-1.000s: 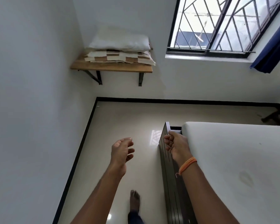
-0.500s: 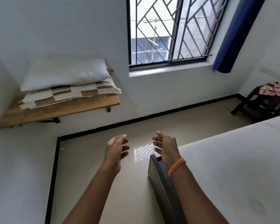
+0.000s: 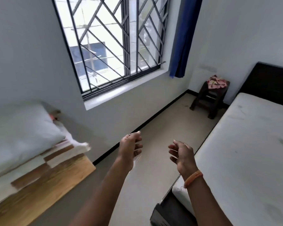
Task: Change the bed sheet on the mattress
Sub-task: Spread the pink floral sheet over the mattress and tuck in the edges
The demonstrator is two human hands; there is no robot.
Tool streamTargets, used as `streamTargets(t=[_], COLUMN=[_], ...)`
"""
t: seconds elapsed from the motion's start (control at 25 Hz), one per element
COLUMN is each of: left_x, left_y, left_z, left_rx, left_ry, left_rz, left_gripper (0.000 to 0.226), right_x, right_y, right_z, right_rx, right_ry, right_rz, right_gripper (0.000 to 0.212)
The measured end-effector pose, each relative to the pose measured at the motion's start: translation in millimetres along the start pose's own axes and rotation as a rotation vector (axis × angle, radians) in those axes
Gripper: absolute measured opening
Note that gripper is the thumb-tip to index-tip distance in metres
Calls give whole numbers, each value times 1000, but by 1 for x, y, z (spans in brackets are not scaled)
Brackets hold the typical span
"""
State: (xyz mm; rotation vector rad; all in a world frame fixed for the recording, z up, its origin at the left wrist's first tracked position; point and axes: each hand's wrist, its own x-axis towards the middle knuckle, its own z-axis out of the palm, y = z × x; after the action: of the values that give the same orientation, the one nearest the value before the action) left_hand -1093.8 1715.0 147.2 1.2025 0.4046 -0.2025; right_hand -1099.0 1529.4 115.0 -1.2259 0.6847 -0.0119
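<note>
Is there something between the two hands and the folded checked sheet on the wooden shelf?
Nothing visible. Left hand and right hand hang empty over bare floor; the checked sheet lies under a pillow, which must come off first.

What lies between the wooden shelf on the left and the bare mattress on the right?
In the head view, only bare floor separates the wooden shelf from the mattress; above it hang the left hand and right hand, both holding nothing.

At lower left we are seeing the shelf (image 3: 44, 185) and pillow (image 3: 18, 136) blurring and running off frame; the mattress (image 3: 245, 152) is running past the right edge.
</note>
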Motion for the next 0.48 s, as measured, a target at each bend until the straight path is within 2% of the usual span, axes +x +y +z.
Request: streamTargets(t=[0.24,0.4,0.48], left_x=[166,272,329], left_y=[39,65,88], left_z=[52,108,147], left_rx=[66,101,123], left_ry=[-176,-190,-228], left_rz=[-117,-194,-176], left_gripper=[18,20,20], right_x=[131,235,292], right_y=[-38,-86,-127], right_z=[37,58,68], right_rx=[93,142,175], right_ry=[213,275,286], right_rz=[-35,-9,-37], right_gripper=[1,2,3])
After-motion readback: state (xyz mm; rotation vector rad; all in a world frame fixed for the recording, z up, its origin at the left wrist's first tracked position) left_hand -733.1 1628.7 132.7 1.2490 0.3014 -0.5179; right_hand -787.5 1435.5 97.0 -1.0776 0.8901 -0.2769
